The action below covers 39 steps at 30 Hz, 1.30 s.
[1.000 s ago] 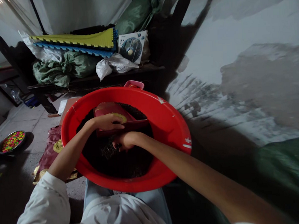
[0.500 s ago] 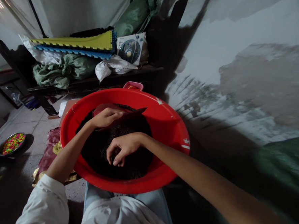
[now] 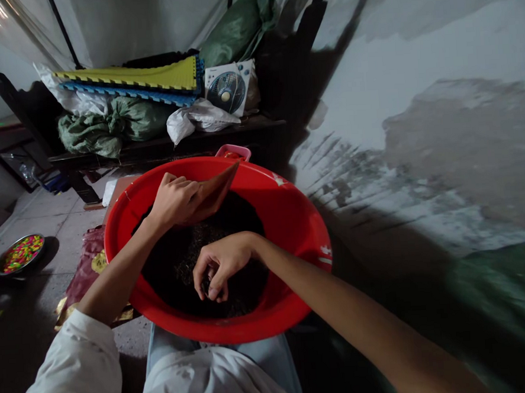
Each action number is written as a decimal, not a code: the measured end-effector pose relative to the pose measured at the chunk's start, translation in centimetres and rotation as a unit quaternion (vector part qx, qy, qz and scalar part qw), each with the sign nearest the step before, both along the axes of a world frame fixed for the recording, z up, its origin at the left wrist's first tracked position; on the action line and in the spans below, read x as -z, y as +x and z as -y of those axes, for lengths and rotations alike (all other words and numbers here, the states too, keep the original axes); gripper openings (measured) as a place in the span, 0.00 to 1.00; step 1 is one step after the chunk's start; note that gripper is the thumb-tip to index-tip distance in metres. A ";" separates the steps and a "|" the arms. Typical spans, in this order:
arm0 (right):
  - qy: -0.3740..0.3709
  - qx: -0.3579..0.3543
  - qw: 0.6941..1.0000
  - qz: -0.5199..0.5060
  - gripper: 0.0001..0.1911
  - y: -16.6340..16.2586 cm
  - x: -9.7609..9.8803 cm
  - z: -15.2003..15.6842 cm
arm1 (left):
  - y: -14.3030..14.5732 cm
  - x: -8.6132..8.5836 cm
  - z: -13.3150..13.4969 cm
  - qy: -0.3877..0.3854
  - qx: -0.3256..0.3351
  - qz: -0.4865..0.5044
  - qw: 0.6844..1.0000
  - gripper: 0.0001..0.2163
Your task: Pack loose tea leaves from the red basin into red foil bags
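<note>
A big red plastic basin (image 3: 297,218) rests over my lap, holding a heap of dark, loose, crumbly material (image 3: 242,233) that looks like dried leaves. Over the heap's far side, my left hand (image 3: 176,199) grips the edge of a flat reddish-brown bag (image 3: 211,196); the bag is tilted, with one corner pointing up and right. Nearer to me, my right hand (image 3: 222,264) is curled just above the heap, its fingers closed on a clump of the dark material. Most of that clump is hidden by the fingers.
Left of the basin lie maroon bags (image 3: 86,263) with gold print. A metal bowl (image 3: 41,254) of bright colourful pieces sits further left. Beyond are a pink container (image 3: 233,149) and a bench (image 3: 262,124) bearing foam mats (image 3: 148,76), sacks and a fan (image 3: 227,92). A stained wall stands right.
My left hand has shifted slightly left and raised the bag, turning it so its flat side shows. My right hand has moved slightly right and nearer to me, with dark material now visible between its fingers.
</note>
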State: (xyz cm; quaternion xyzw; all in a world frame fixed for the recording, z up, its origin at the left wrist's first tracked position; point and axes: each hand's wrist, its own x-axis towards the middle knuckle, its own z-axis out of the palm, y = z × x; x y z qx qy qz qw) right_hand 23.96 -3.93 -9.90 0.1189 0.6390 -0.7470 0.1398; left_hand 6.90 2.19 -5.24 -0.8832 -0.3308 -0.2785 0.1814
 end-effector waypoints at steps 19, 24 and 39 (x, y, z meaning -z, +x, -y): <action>0.202 0.285 0.928 -0.129 0.25 5.0 -3.6 -1.1 | 1.0 -0.3 1.4 -0.155 0.042 0.122 0.979 0.18; 0.432 0.439 0.780 -0.113 0.19 5.0 -2.2 -2.9 | 0.8 -0.6 1.5 -0.207 0.054 0.143 0.966 0.13; 0.612 0.416 0.670 0.052 0.16 2.9 -1.8 -3.2 | 1.4 -0.1 1.6 -0.232 -0.073 0.095 0.965 0.13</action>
